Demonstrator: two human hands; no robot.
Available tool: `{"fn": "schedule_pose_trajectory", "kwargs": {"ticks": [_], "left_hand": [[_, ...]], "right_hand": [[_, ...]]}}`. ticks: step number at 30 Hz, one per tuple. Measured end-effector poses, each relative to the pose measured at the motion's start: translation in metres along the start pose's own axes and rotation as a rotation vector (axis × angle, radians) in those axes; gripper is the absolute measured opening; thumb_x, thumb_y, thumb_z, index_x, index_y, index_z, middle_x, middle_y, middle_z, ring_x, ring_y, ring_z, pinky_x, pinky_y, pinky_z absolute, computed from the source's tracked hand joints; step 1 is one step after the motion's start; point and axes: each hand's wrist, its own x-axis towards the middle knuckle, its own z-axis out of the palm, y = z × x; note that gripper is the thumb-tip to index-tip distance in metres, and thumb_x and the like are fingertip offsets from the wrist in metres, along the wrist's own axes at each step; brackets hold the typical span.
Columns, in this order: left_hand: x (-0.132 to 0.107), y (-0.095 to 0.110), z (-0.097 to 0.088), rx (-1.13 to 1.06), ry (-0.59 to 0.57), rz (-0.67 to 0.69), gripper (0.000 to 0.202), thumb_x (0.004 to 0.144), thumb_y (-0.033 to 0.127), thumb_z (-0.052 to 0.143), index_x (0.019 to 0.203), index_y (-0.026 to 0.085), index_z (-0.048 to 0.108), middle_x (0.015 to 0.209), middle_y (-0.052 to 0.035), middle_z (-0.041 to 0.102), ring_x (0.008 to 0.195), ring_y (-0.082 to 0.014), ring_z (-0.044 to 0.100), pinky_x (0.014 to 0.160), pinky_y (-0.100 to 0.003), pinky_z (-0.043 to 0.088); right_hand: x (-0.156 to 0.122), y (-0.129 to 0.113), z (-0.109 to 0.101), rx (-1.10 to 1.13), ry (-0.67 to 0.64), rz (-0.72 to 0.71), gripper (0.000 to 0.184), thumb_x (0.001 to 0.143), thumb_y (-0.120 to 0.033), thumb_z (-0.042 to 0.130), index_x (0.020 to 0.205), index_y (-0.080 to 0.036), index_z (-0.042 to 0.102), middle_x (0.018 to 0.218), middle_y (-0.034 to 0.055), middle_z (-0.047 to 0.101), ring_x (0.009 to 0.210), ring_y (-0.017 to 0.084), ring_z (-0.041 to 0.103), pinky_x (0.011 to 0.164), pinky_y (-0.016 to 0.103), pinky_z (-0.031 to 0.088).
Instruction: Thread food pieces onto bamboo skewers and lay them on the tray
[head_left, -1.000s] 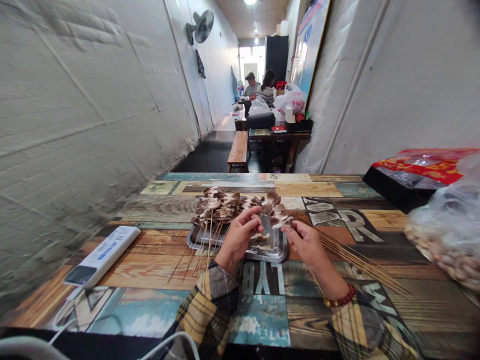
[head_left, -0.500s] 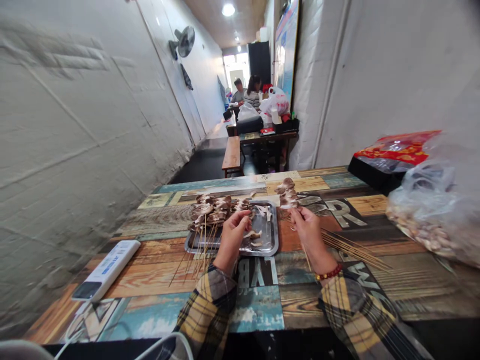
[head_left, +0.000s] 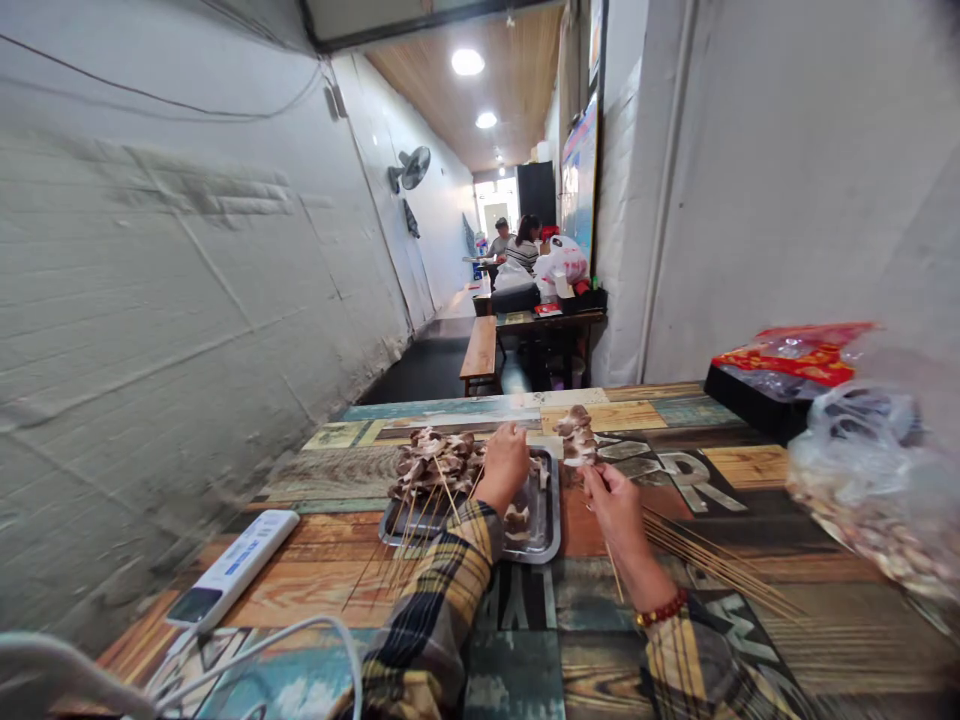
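Clearly, the right hand (head_left: 619,505) pinched a mushroom skewer (head_left: 577,440) beside the metal tray (head_left: 543,520), while the left hand (head_left: 505,466) hung over that tray, its grip impossible to tell.

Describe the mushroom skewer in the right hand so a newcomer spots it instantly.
On the patchwork table, find the metal tray; beside it is the right hand, with a red bracelet. The mushroom skewer is in its grip: held outside the tray, unlike the mushroom pile, and loaded, unlike the bare sticks nearby.
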Motion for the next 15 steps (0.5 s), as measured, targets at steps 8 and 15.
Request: {"fn": "schedule_pose_trajectory", "kwargs": {"ticks": [8,15], "left_hand": [[-0.037,0.012,0.002,-0.1,0.003,0.03,0.031,0.08,0.016,0.057,0.11,0.014,0.061,0.137,-0.0182,0.047,0.126,-0.0293,0.045,0.107,-0.045,0.034],[-0.125,0.05,-0.049,-0.443,-0.089,0.178,0.043,0.081,0.021,0.059,0.124,0.018,0.055,0.134,-0.0158,0.052,0.124,-0.0258,0.05,0.103,-0.04,0.041]], "right_hand": [[-0.002,0.005,-0.001,-0.021,-0.04,0.034,0.046,0.072,-0.062,0.063,0.067,-0.017,0.056,0.048,-0.0072,0.04,0.041,0.008,0.029,0.039,0.021,0.023],[-0.006,-0.003,-0.001,-0.035,-0.011,-0.008,0.05,0.068,-0.066,0.064,0.063,-0.017,0.056,0.047,-0.0068,0.042,0.041,0.008,0.033,0.04,0.021,0.026]]}}
